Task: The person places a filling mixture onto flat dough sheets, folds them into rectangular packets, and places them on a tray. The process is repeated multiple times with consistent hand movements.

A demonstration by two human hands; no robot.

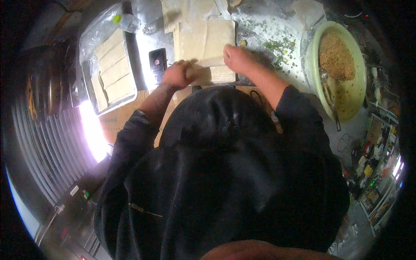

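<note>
Head view, starting at the far left: grey ribbed panel (52, 147) curving with the rim, and above it a dark, shiny, rounded surface (45, 93). Next, a shallow metal tray (118, 104) bearing pale strips of dough (115, 63), laid side by side, with a narrower one nearest its left wall. Near the tray's upper end, a clear bottle (128, 23) with a yellow-green cap; below the tray, brown cardboard (119, 120). To the right, a dark phone (157, 63), lying between tray and dough sheet.

Then the left hand (177, 74), reaching out of a dark sleeve to the near left part of the dough sheet (206, 41); fingers bent inward over the dough, but cannot tell whether pinching it or only resting there. Between both hands, the sheet's near edge, with a narrow folded-looking band (219, 74) closest to the body. At the sheet's right edge, the right hand (237, 58), fingers curled close together like a loose fist; cannot tell what, if anything, is pinched.

Farther right, floury worktop (296, 71) scattered with chopped green bits (279, 47). Beside that, a large pale yellow-green basin (312, 65) holding a brown crumbly mixture (338, 56) and a metal ladle (333, 102), handle across the rim. Far right, cluttered shelving (381, 143), too blurred to itemise.
</note>
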